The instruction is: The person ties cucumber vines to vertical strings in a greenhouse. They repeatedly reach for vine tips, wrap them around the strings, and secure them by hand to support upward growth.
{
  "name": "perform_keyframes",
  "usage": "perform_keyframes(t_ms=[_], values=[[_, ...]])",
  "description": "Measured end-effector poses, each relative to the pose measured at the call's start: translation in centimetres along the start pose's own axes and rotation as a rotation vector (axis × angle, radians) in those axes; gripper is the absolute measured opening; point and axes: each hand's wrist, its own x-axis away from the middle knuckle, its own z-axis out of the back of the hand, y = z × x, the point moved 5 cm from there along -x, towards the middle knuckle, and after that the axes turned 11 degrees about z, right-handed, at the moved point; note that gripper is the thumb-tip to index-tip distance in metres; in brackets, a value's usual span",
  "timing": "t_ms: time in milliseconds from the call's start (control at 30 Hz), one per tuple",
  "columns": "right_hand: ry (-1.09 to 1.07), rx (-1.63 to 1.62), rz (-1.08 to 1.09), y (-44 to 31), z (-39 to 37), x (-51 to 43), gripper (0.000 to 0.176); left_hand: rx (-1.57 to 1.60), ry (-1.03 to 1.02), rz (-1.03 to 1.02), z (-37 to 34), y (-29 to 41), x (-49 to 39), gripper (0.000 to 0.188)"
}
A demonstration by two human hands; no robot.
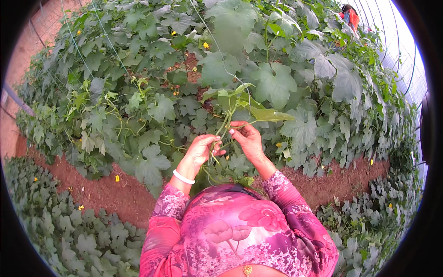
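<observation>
My left hand point(201, 149), with a white bangle point(183, 177) at its wrist, pinches the green stem of a climbing vine point(223, 126) between thumb and fingers. Just to the right and a little higher, my right hand point(247, 138) closes thumb and forefinger on a thin side stalk or tendril of the same vine. Young leaves point(271, 115) spread from the vine tip above both hands. A pale support string point(221, 55) comes down from the top of the view to the vine. Its lower end hangs below my left hand.
Dense lobed leaves point(277, 83) of a trellised crop fill the space ahead. More strings point(109, 43) hang at upper left. A bare soil path point(121, 194) runs between rows. A person in orange point(350, 19) is at far upper right, near the curved greenhouse frame point(398, 34).
</observation>
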Motion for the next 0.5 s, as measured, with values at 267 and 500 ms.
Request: perform_keyframes(t_ms=[267,500], values=[[-0.146,0.051,-0.037,0.1,0.3,-0.6,0.019,-0.06,-0.098,0.094,-0.7,0.3,0.9,0.008],[-0.188,0.279,0.1,-0.9,0.6,-0.5,0.023,-0.059,-0.153,0.127,-1.0,0.5,1.2,0.009]])
